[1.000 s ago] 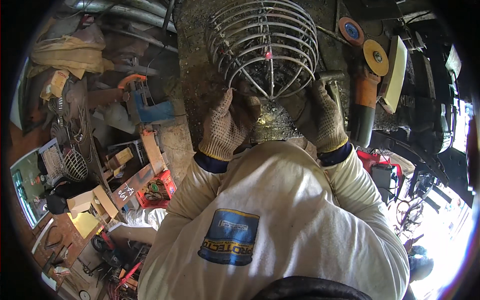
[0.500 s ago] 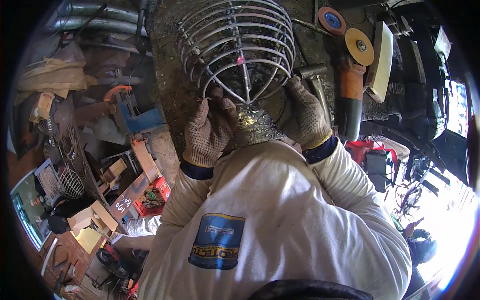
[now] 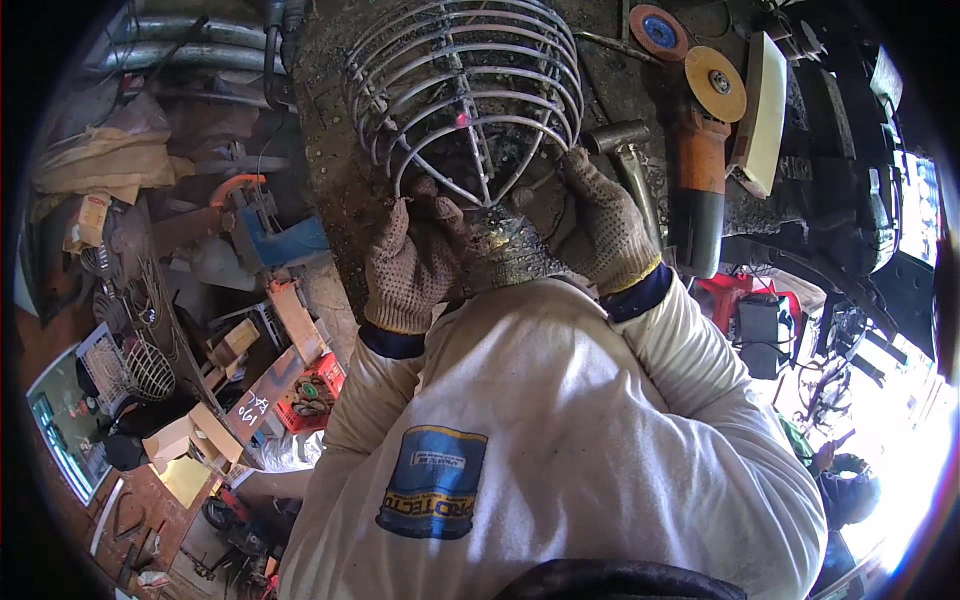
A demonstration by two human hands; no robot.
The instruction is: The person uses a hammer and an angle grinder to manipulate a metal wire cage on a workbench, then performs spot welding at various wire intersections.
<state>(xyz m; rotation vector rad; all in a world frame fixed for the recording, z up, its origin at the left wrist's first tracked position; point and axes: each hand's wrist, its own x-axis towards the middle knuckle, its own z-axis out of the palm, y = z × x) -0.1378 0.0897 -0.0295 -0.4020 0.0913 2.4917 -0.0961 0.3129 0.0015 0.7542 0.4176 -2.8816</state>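
A rounded cage of bent metal rods (image 3: 461, 119) lies on the dark workbench, its hoops crossed by ribs that meet in a point at the near end. My left hand (image 3: 412, 265), in a dotted knit glove, has its fingertips closed on the left end of the nearest hoop. Around the hoop's right end, the gloved fingers of my right hand (image 3: 612, 225) are bent and closed. A small red spot shows on the front hoop.
Right of my right hand lie a hammer (image 3: 632, 165) and an orange-and-black angle grinder (image 3: 697, 165) with a yellow disc. Another abrasive disc (image 3: 658, 32) sits behind it. At left are a blue metal tool (image 3: 285, 240), an open cardboard box (image 3: 190, 435) and a red crate (image 3: 312, 395).
The cage appears slightly farther left and tilted a little differently, with both hands still at its near hoop. The red spot sits farther left on the cage.
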